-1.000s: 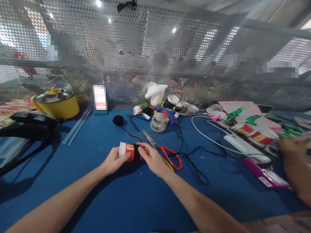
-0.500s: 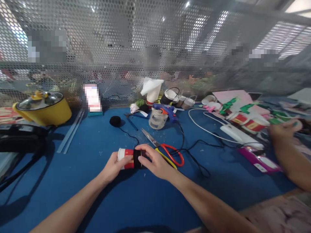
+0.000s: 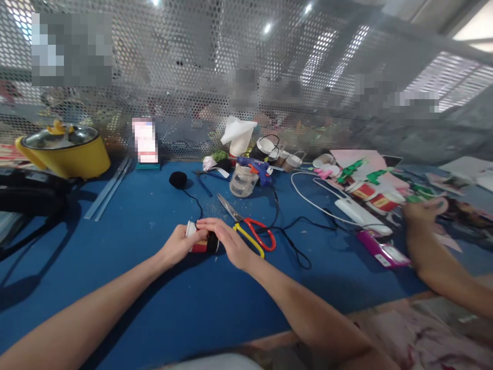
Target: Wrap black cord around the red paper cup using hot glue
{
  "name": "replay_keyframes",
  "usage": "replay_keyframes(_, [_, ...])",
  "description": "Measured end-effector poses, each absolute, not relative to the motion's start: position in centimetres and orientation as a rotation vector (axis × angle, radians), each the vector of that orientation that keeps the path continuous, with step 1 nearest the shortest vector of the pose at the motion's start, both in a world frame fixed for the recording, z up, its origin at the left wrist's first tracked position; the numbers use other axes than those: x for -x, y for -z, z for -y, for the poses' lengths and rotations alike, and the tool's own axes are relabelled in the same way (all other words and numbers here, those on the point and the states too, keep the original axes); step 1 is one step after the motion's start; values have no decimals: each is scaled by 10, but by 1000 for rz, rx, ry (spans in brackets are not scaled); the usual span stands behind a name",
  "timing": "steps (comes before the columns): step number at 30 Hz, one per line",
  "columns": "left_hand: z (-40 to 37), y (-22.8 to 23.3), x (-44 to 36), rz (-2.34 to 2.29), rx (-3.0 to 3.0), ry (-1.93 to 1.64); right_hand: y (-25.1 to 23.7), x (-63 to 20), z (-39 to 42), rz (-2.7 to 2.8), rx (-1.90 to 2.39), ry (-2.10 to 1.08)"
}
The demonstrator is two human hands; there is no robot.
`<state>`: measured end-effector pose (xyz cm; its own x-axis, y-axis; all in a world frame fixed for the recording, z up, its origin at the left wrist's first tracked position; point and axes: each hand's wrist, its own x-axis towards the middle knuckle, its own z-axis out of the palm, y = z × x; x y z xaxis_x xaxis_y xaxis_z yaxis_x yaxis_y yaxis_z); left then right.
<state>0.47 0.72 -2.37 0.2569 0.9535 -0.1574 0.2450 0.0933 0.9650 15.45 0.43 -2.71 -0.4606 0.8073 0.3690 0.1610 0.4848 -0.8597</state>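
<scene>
On its side, low over the blue table, lies a red and white paper cup [image 3: 198,247] with black yarn [image 3: 213,241] wound round one end. My left hand [image 3: 177,244] is closed round the white-rimmed end, thumb along the near side. My right hand [image 3: 230,243] reaches across the top of the wrapped end, fingers together and bent over it where the strand comes in; its thumb is hidden. That strand leads back to a black yarn ball [image 3: 177,180]. Red and yellow handled scissors [image 3: 250,228] lie just right of my right hand, blades partly apart.
Behind stand a clear jar [image 3: 244,182] and a blue glue gun [image 3: 259,168] with its cable. Left are a yellow pot [image 3: 69,156], a phone [image 3: 146,141] and clear glue sticks [image 3: 108,189]. Right lie a power strip [image 3: 362,217], a purple box [image 3: 383,250] and a co-worker's hand [image 3: 419,213].
My right hand's fingers have swung from pinching at the yarn band to stretching over the cup's top. The camera view has shifted slightly; the co-worker's arm remains at the right.
</scene>
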Motion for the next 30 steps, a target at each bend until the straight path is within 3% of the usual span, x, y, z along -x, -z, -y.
replay_keyframes(10, [-7, 26, -7, -1289, -1345, -840, 15, -163, -10, 1892, 1037, -749])
replay_keyframes(19, [-16, 23, -1, -1344, -1498, -799, -54, -226, -43, 1490, 1259, -363])
replay_keyframes(21, [-17, 23, 0, -1354, -1525, -798, -58, -241, -66, 1287, 1506, -562])
replay_keyframes(26, [-19, 28, 7, -1331, -1538, -820, -47, -247, -105, 1310, 1608, -1057])
replay_keyframes(30, [-20, 29, 12, -1326, -1567, -841, -37, -238, -110, 1259, 1576, -1206])
